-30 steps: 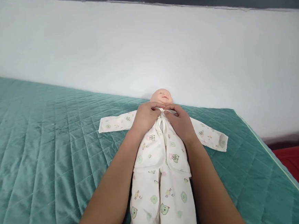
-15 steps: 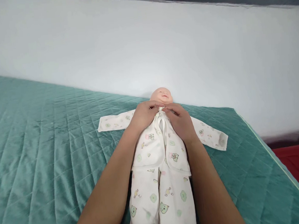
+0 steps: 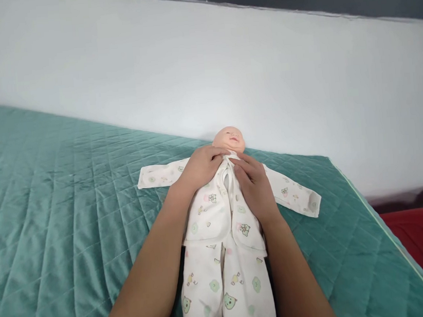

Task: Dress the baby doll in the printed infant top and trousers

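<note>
A baby doll [image 3: 228, 138] lies on its back, head toward the wall. It wears a white printed baby jacket [image 3: 212, 212] and matching trousers [image 3: 227, 294], both sleeves stretched out sideways. My left hand [image 3: 203, 165] is closed on the jacket's collar just below the doll's chin. Beside it, my right hand [image 3: 251, 177] has its fingers on the other side of the neckline, thumb and fingers gripping the cloth. The front edges meet at the collar and part below it, leaving a narrow gap. My fingers partly hide the neckline fastening.
The doll rests on a green quilted bedspread [image 3: 71, 199] that meets a white wall [image 3: 204, 71] behind its head. Off the bed's right edge stands a red plastic piece [image 3: 416, 245], perhaps a chair or stool.
My right hand has shifted slightly down and its fingers have moved on the collar. More of the neckline shows below the chin. The left hand stays nearly in place.
</note>
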{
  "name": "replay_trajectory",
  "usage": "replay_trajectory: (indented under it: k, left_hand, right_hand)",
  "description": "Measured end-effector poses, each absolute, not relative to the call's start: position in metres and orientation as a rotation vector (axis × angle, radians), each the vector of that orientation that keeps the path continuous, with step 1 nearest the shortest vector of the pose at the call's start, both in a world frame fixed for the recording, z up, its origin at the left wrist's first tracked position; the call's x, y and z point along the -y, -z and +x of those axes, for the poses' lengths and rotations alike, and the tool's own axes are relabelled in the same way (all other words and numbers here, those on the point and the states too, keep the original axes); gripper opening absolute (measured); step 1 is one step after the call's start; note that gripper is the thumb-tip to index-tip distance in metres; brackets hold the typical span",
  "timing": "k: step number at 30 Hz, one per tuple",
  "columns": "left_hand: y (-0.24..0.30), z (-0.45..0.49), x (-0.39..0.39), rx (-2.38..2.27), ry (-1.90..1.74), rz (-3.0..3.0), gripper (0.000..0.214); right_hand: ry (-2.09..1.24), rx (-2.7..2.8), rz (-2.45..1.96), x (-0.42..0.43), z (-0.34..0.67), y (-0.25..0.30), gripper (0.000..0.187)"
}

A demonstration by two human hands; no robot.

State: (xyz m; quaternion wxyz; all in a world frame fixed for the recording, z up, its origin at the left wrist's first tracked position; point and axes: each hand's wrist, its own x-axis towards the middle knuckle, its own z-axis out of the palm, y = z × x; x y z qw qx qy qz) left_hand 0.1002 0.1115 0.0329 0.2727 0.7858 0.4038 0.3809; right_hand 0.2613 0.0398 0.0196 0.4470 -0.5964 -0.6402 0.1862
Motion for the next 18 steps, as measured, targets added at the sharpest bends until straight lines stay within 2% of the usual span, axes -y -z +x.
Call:
replay_trajectory:
  k: [7, 18]
  left_hand:
    - [-0.030, 0.098, -0.115, -1.099, -1.015, 2.064, 0.040]
    - [-0.018, 0.102, -0.116, -1.220, -1.200, 2.106, 0.033]
  right_hand:
    - [-0.458, 1.616, -1.540, -0.037, 0.261, -0.018, 0.038]
    - [-0.482, 1.718, -1.425, -0.052, 0.274, -0.010, 0.040]
